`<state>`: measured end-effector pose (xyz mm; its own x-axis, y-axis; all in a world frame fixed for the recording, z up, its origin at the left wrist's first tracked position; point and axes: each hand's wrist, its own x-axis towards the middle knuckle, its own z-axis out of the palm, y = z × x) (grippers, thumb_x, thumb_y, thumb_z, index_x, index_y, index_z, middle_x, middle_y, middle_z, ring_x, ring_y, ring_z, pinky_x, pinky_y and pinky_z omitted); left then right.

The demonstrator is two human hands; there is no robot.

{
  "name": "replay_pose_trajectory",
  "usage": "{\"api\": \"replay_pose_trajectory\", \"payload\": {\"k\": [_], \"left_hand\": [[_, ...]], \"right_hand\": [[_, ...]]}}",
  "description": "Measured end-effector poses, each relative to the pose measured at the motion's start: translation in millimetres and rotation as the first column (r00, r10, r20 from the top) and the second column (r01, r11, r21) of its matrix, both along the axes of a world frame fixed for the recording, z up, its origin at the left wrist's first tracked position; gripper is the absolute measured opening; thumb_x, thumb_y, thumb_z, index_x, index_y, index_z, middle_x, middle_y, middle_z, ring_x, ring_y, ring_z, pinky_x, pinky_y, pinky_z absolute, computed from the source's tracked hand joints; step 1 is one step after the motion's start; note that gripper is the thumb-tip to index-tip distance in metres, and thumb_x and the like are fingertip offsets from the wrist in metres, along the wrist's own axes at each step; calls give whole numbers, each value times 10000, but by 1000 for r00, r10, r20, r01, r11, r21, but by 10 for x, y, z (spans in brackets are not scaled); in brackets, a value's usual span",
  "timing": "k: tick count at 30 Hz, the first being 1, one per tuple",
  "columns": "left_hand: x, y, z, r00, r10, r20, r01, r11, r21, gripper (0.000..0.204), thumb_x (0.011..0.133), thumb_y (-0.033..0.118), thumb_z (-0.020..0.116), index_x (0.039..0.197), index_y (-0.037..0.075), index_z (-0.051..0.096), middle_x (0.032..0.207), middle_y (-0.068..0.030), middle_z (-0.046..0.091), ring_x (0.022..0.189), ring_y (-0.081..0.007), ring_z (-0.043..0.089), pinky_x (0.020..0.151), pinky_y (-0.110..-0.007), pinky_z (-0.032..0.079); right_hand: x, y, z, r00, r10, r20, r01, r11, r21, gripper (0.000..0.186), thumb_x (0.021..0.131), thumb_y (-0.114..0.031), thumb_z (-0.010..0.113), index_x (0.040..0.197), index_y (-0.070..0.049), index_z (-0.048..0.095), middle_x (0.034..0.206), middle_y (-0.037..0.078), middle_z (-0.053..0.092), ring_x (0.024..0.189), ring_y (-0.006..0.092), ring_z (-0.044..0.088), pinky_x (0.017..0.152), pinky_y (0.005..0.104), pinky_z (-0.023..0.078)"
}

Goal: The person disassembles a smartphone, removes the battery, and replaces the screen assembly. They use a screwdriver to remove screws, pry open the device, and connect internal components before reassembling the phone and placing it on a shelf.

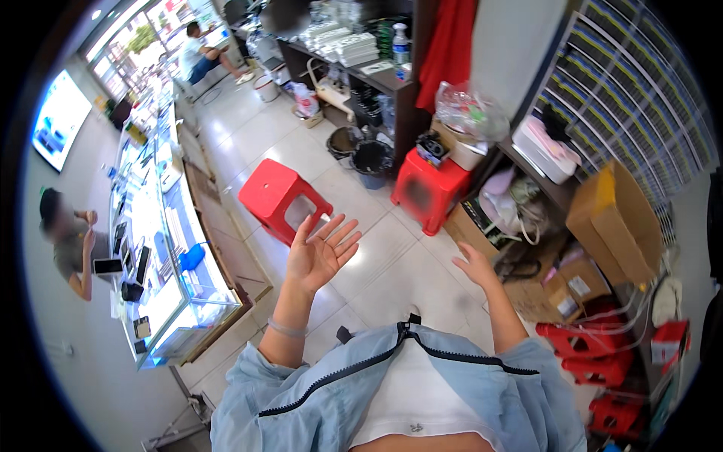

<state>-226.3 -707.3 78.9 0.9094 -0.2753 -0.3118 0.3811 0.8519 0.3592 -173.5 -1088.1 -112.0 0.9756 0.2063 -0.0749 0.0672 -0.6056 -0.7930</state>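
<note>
My left hand (320, 248) is raised palm up in front of me, fingers spread, holding nothing. It hovers over the tiled floor, just in front of a red plastic stool (282, 197). A thin band sits on that wrist. My right hand (476, 265) is held lower to the right, fingers loosely apart and empty, near cardboard boxes (561, 290). My light blue zip jacket (392, 392) fills the lower edge.
A glass display counter (162, 248) runs along the left, with a person (71, 245) behind it. A second red stool (429, 188) carries a box at centre right. Dark bins (369, 160), shelves, stacked red stools (602, 358) and another seated person (199, 56) far back.
</note>
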Motion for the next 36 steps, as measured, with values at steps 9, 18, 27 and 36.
{"api": "replay_pose_trajectory", "payload": {"k": [9,18,27,36], "left_hand": [[380,592,-235,895,372,-247,-381,924,10,377,898,291,489,1134,-2,514,1255,-206,495,1101,-349,510,940,-429,416],[1298,1882,-640,870,415,-265,-415,908,59,260,885,204,523,1076,29,551,1215,-143,541,1091,-278,523,901,-366,441],[1988,3029,-534,808,543,-228,-534,839,107,131,869,179,555,897,55,584,1094,-120,593,1051,-242,539,893,-341,447],[1805,3965,-598,352,901,-256,-915,388,110,136,864,169,559,917,45,580,1164,-178,563,1060,-273,544,873,-373,459]], "right_hand": [[1396,1837,655,879,465,-107,-441,877,192,546,765,-306,672,1208,-26,516,1121,192,588,1006,310,586,836,361,470],[2324,3223,907,823,473,-313,-422,880,218,393,833,-319,633,1099,-32,600,742,54,654,590,110,592,494,250,419],[3303,3898,539,816,471,-337,-368,871,326,320,859,-155,614,1117,26,562,780,62,635,651,87,579,609,211,462],[4925,5801,573,649,698,-302,-592,713,374,318,843,-113,625,1120,27,559,840,46,631,787,100,587,724,224,462]]}}
